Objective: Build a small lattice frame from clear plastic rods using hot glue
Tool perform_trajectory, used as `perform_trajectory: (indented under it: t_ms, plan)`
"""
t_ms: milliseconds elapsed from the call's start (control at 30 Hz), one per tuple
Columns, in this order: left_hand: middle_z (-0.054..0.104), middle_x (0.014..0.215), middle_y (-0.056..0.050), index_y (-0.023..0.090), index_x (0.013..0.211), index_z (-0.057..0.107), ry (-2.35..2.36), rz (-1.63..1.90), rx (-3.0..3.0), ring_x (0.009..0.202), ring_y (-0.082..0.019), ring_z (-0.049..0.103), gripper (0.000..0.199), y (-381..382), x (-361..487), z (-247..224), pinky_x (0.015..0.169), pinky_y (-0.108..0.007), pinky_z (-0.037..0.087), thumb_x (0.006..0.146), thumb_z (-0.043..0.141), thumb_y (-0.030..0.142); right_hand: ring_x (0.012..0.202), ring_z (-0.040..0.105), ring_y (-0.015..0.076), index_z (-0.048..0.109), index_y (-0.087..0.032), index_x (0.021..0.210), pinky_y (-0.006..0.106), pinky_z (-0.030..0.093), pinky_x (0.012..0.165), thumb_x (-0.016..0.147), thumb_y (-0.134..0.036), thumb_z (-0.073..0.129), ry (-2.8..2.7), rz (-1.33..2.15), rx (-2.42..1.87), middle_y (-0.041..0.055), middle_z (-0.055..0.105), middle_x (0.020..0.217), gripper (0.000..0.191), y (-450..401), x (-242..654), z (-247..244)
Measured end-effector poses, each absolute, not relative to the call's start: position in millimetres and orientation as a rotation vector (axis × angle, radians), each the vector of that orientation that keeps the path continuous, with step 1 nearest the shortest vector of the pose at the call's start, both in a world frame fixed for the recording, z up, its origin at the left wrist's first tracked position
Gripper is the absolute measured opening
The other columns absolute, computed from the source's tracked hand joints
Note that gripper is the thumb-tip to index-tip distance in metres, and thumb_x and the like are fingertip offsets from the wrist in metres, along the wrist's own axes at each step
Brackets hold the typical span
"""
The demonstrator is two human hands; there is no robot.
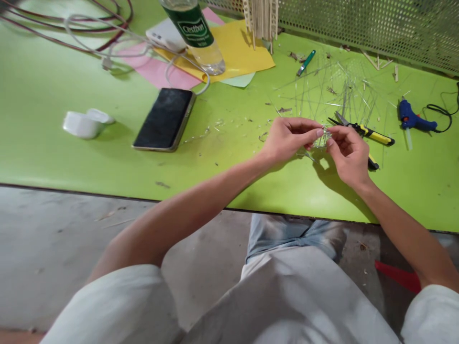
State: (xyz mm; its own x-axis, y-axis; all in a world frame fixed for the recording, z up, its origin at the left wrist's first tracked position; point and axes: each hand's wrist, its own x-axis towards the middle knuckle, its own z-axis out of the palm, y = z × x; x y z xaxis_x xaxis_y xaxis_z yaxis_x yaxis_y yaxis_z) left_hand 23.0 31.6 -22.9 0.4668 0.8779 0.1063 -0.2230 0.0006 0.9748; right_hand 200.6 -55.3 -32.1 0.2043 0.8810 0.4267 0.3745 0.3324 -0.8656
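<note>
The left hand (pixel 289 141) and the right hand (pixel 347 155) are almost closed, and their fingertips pinch together a small clear tangle (pixel 323 137) of thin strands. It is held just above the table (pixel 71 157), perhaps for fine control. Close beside lie yellow-handled cutters (pixel 376 136); farther right, a blue glue gun (pixel 412 117) stays within easy reach.

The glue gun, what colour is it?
The glue gun is blue, seen best in the head view.

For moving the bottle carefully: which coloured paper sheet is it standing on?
The yellow sheet: the bottle stands on it, while the pink sheet lies left of it and the pale green sheet shows only at its lower edge.
</note>
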Motion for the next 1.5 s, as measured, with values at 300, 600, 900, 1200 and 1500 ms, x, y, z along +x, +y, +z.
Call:
perform_trajectory:
  t_ms: [300,600,900,1200,1500]
  plan:
    - [0.083,0.077,-0.006,0.016,0.092,0.093,0.751,0.943,1.220,0.061,-0.014,0.072,0.046,26,22,-17,0.059,-0.026,0.058,0.069,0.109,0.052,0.079,0.072,0.0182,0.079,-0.027,0.120,0.035,0.063,0.072,0.102,-0.074,0.079,-1.393,0.548,-1.294,0.0025,0.076,0.095,0.049,-55,203,-31]
    - [0.081,0.077,-0.004,0.016,0.088,0.090,0.682,0.927,1.178,0.069,-0.012,0.074,0.031,34,19,-10,0.072,-0.024,0.064,0.078,0.105,0.042,0.099,0.080,0.0256,0.085,-0.030,0.125,0.044,0.071,0.090,0.111,-0.057,0.071,-1.514,0.285,-1.307,0.0093,0.084,0.113,0.033,-57,206,-26]
    - [0.083,0.083,-0.004,0.011,0.100,0.088,0.647,0.668,0.990,0.071,-0.010,0.077,0.019,58,0,12,0.076,-0.021,0.069,0.084,0.097,0.007,0.121,0.078,0.0312,0.088,-0.035,0.119,0.055,0.063,0.117,0.110,-0.048,0.073,-1.935,0.186,-1.294,0.0086,0.084,0.127,0.022,-37,221,-12]
    - [0.080,0.083,-0.001,0.016,0.090,0.072,0.848,0.944,0.956,0.070,-0.012,0.077,0.021,66,-17,8,0.064,-0.021,0.064,0.089,0.092,0.013,0.089,0.071,0.0273,0.089,-0.020,0.098,0.043,0.054,0.084,0.099,-0.020,0.080,-2.180,0.402,-1.755,0.0116,0.079,0.097,0.009,-9,176,-6]
    - [0.082,0.087,-0.007,0.016,0.088,0.069,0.746,0.907,0.842,0.080,-0.018,0.084,0.019,68,-18,8,0.075,-0.027,0.070,0.099,0.082,0.023,0.080,0.065,0.0251,0.068,-0.024,0.080,0.040,0.047,0.075,0.080,-0.013,0.079,-2.128,0.437,-1.910,0.0084,0.077,0.089,0.015,-13,169,12]
